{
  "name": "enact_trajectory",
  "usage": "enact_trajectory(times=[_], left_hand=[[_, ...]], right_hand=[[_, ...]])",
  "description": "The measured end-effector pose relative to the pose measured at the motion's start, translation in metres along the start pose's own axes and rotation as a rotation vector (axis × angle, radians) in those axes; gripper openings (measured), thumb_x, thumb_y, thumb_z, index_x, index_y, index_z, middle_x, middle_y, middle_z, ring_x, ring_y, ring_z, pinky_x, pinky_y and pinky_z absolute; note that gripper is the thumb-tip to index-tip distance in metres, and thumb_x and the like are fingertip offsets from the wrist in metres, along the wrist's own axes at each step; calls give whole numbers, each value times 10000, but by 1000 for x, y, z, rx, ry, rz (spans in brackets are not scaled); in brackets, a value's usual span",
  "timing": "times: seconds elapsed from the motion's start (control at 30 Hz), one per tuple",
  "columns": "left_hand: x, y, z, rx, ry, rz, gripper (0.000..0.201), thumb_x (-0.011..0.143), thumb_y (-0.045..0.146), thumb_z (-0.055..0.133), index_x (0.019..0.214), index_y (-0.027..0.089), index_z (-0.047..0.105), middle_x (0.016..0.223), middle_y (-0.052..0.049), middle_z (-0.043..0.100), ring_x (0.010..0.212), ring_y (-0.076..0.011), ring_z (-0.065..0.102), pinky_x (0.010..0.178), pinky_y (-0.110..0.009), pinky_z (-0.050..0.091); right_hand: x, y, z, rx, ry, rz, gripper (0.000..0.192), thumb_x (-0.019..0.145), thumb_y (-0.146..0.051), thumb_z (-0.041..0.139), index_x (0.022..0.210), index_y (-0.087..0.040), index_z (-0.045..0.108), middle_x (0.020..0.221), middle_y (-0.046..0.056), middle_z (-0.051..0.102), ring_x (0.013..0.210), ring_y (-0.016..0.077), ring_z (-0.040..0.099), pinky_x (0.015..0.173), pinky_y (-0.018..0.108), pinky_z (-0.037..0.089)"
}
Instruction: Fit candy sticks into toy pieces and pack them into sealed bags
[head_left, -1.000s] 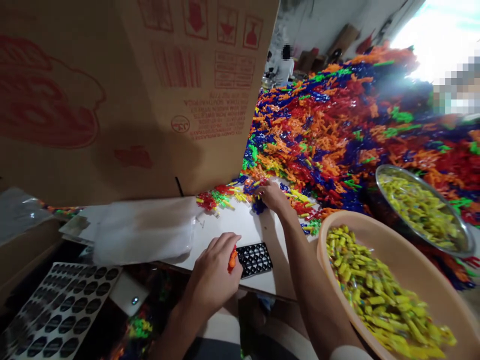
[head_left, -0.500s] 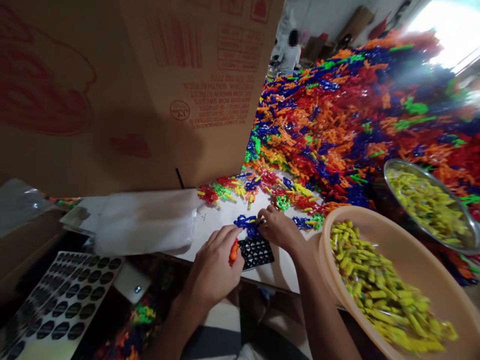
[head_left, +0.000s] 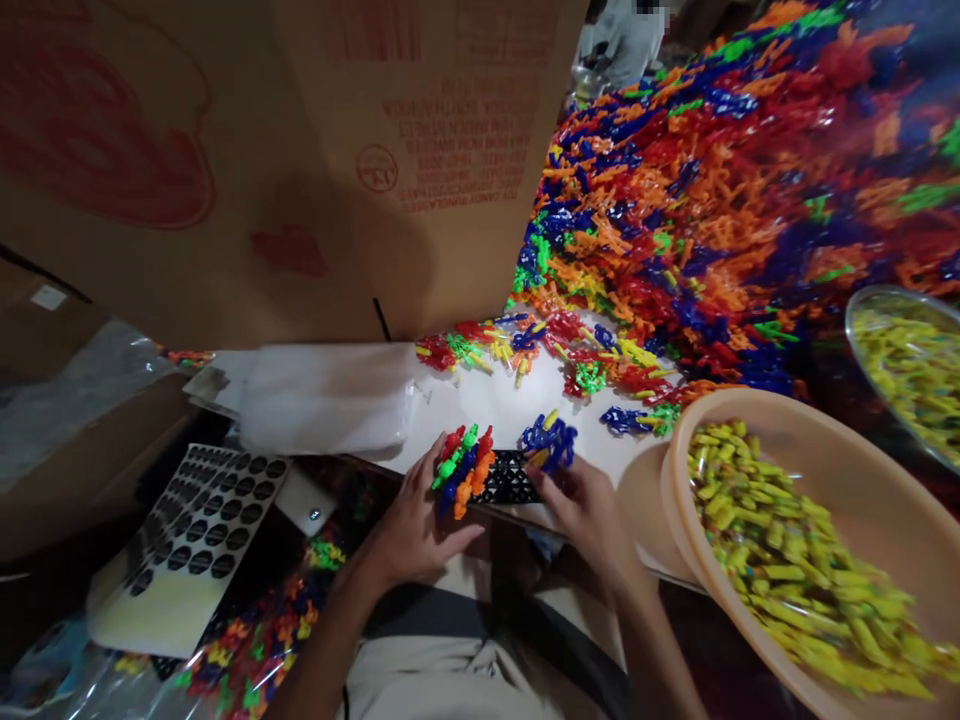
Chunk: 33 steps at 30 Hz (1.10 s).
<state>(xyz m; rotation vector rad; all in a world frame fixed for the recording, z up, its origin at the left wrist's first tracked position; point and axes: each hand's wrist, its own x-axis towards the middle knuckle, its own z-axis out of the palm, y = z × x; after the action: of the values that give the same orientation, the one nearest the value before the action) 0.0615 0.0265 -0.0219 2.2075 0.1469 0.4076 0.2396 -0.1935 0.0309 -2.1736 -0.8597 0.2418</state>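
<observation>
A small black tray [head_left: 512,477] with rows of pockets lies near the table's front edge. At its left end is a cluster of red, green, blue and orange plastic toys [head_left: 466,465]. My left hand [head_left: 412,525] is cupped beside that cluster, its thumb spread away from the fingers; whether the fingertips touch the toys is hard to tell. My right hand [head_left: 589,500] grips a bunch of blue plastic toys [head_left: 551,440] with yellow pieces, over the tray's right end. More blue toys [head_left: 626,420] lie on the table to the right.
A big cardboard box [head_left: 300,180] stands behind the white table [head_left: 517,405]. At right are a peach basin [head_left: 679,480] of yellow wrapped pieces and a metal bowl [head_left: 855,345]. A toy heap [head_left: 675,250] rises behind. Left lie white bags [head_left: 326,395] and a sticker sheet [head_left: 217,510].
My right hand has lifted the blue toys from the table behind the tray. My left hand has shifted left and opened, uncovering the coloured cluster. The camera view has also shifted.
</observation>
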Motion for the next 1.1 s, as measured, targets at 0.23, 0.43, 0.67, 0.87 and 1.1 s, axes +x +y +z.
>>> enact_trajectory(times=[0.23, 0.43, 0.67, 0.87, 1.1], left_hand=[[13, -21, 12, 55, -58, 136, 843, 1107, 400, 723, 1828, 320, 295, 1870, -197, 369, 1682, -400, 460, 1360, -593, 437], [15, -24, 11, -126, -67, -76, 973, 1024, 428, 786, 1828, 209, 284, 1760, -231, 539, 1586, -407, 579, 1326, -581, 479], [19, -22, 10, -203, -67, -153, 985, 971, 500, 815, 1788, 170, 373, 1667, -245, 628, 1556, -421, 603, 1321, -591, 479], [22, -25, 5, -209, -69, -88, 997, 1003, 647, 780, 1791, 191, 372, 1682, -244, 619, 1544, -425, 620, 1300, -590, 506], [15, -24, 24, 150, 35, 144, 908, 972, 602, 854, 1720, 260, 469, 1758, -241, 523, 1549, -465, 587, 1261, -658, 482]], right_hand=[[-46, -22, 81, 175, 128, 4, 257, 1150, -366, 586, 1223, -241, 799, 1152, 110, 845, 998, 273, 804, 857, 362, 651], [-51, -18, 80, 38, 144, -2, 250, 1110, -208, 507, 1161, -238, 750, 1094, 111, 770, 930, 258, 748, 806, 335, 589], [-49, -23, 70, -109, 23, -51, 281, 1109, -157, 498, 1170, -228, 763, 1016, 72, 735, 763, 196, 702, 666, 269, 527], [4, -1, -5, -242, -5, -50, 347, 1118, -179, 548, 1330, -272, 807, 1163, 81, 741, 829, 192, 720, 721, 277, 556], [73, 31, -42, -408, 54, 63, 363, 1031, -119, 609, 1250, -274, 853, 1214, 124, 716, 811, 213, 673, 628, 302, 393]])
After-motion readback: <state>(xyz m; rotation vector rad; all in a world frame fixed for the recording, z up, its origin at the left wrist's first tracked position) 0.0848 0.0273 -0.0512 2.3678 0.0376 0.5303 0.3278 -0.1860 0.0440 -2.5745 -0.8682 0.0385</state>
